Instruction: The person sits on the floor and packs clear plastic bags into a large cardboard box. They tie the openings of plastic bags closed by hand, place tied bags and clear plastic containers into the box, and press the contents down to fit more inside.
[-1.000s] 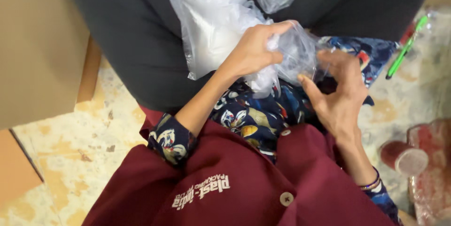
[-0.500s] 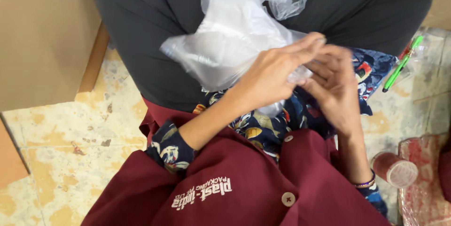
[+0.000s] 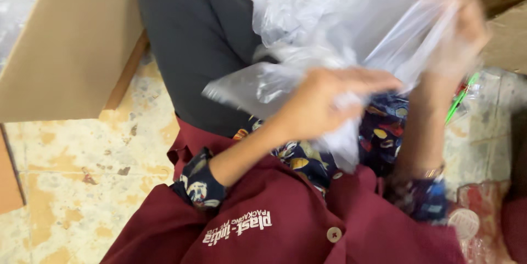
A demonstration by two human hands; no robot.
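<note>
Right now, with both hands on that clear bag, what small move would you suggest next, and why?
Probably draw the right hand up and out while the left hand pins the lower edge. The clear bag is bunched and crumpled between them, over the lap, so a gentle pull apart should flatten it. The right hand is blurred, so its grip is uncertain.

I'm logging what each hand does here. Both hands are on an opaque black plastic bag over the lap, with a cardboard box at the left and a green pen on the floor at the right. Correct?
Not quite: the plastic bag is clear and see-through, not opaque black. The head view shows the left hand and right hand on it over the lap, the cardboard box at the left and the green pen at the right.
</note>
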